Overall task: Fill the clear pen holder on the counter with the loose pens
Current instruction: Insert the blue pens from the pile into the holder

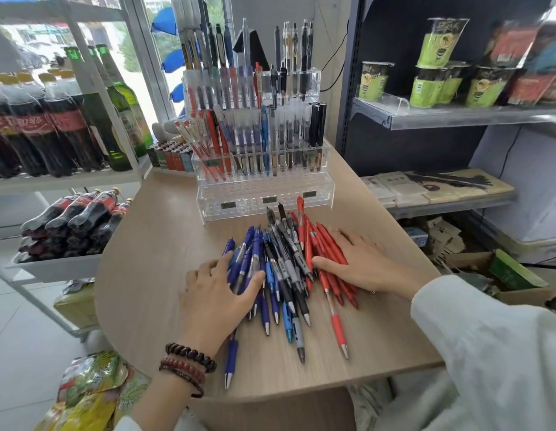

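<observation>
On the wooden desk (164, 244) stands a clear tiered pen holder (264, 194), its upper rows stocked and its front row bare. Just before it lies a heap of loose pens (286, 269), blue, black and red. Both hands lie flat and spread, gripping nothing: the left hand (220, 293) on the blue pens, the right hand (363, 262) on the red. A careless sweep could roll pens off the desk's near edge.

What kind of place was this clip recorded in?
Most likely a small convenience shop. A tiered clear pen holder with price labels stands on the wooden counter, cola bottles fill the rack at left, and instant noodle cups line the shelf at right.
</observation>
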